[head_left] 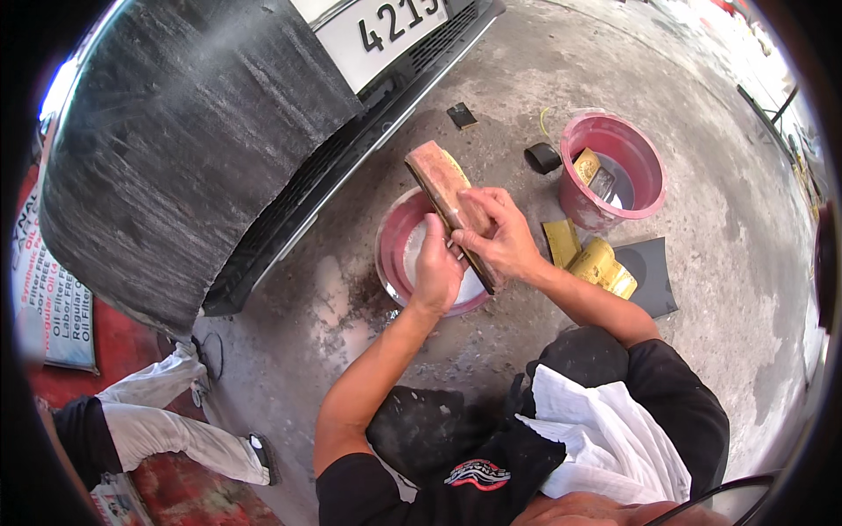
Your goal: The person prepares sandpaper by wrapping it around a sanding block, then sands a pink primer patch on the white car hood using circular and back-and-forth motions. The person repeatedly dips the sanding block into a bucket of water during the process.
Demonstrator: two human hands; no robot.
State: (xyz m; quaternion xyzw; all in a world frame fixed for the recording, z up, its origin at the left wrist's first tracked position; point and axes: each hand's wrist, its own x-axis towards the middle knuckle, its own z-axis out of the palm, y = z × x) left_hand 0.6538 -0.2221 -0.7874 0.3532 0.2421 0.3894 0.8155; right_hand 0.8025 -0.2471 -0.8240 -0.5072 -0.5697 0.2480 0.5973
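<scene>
I hold a long, worn, reddish-tan block (437, 167) with a thin yellow-edged sheet along it, tilted over a pink bucket (395, 237) containing pale liquid. My left hand (438, 267) grips the block from the lower left, fingers curled underneath. My right hand (500, 237) is closed on its lower right part, thumb pressed across it. Beside my right arm lie yellow sheets (596, 263) and a dark grey sheet (649, 280) on the concrete floor.
A car bumper with a dark, sanded-looking panel (175, 158) fills the upper left. A second pink bucket (647, 153) holds sheets and liquid, near a black pad (543, 158). Another person's legs (175, 434) are at lower left, beside a printed banner (57, 298).
</scene>
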